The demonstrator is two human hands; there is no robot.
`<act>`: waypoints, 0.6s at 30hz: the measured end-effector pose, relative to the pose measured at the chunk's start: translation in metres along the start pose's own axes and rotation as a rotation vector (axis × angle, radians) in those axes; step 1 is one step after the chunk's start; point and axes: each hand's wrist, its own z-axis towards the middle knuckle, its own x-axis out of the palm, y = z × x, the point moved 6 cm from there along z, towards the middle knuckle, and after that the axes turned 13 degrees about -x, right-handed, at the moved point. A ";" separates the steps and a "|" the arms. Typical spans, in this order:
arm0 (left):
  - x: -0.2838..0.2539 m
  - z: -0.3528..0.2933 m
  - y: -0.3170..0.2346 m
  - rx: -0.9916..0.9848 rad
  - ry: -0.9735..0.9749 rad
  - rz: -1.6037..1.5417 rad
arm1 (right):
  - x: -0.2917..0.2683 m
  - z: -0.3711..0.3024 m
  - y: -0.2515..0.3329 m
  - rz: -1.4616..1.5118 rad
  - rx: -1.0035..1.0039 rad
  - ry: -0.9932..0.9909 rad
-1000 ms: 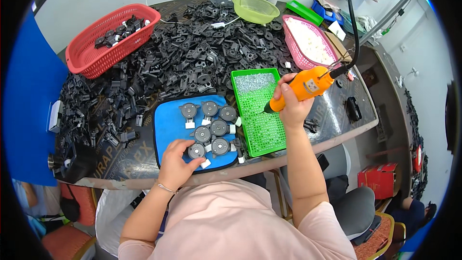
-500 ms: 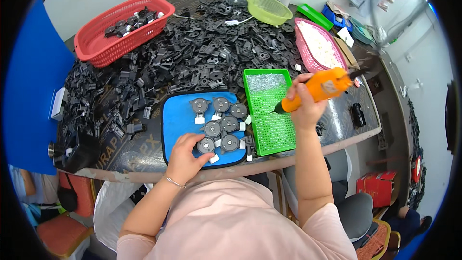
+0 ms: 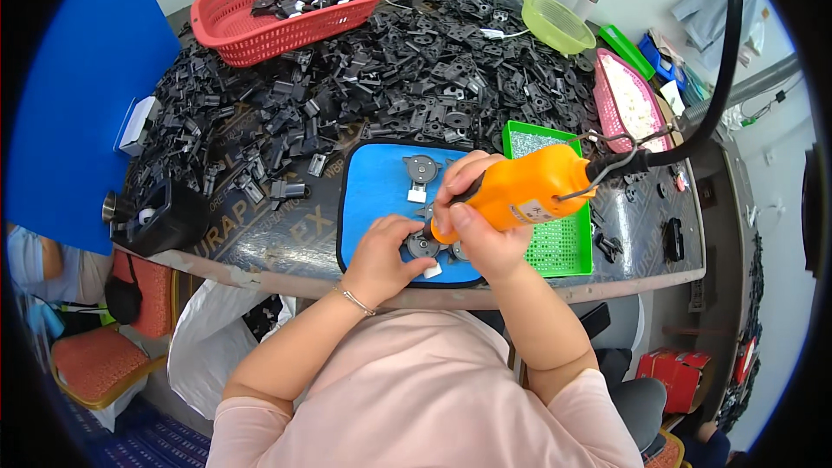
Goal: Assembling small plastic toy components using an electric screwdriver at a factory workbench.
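Looking on, I see the left hand at the near edge of the blue mat, thumb and fingers pinching a round dark part; a loose hold could let it spin. Just right, the tilted orange driver is wrapped in the right hand, and a slip would jab those fingers (its tip is hidden from me). Farther right, past the green tray, a tug on the black cord could pull it crooked.
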 end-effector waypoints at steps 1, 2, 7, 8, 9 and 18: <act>0.000 0.000 0.000 0.013 -0.004 0.007 | 0.001 -0.001 -0.002 0.002 0.009 -0.005; -0.001 0.000 0.000 0.010 -0.004 0.005 | 0.003 -0.002 -0.004 0.003 0.018 -0.011; -0.005 -0.001 -0.008 0.076 -0.073 -0.033 | 0.009 -0.004 -0.008 -0.021 0.033 0.030; -0.003 -0.001 -0.002 0.075 -0.074 -0.036 | 0.012 -0.004 -0.009 -0.050 0.061 0.074; 0.001 0.002 0.000 0.092 -0.059 -0.019 | 0.014 -0.005 -0.012 -0.010 0.094 0.049; 0.001 0.002 -0.007 0.072 -0.011 -0.029 | 0.003 0.001 -0.012 0.085 0.085 0.103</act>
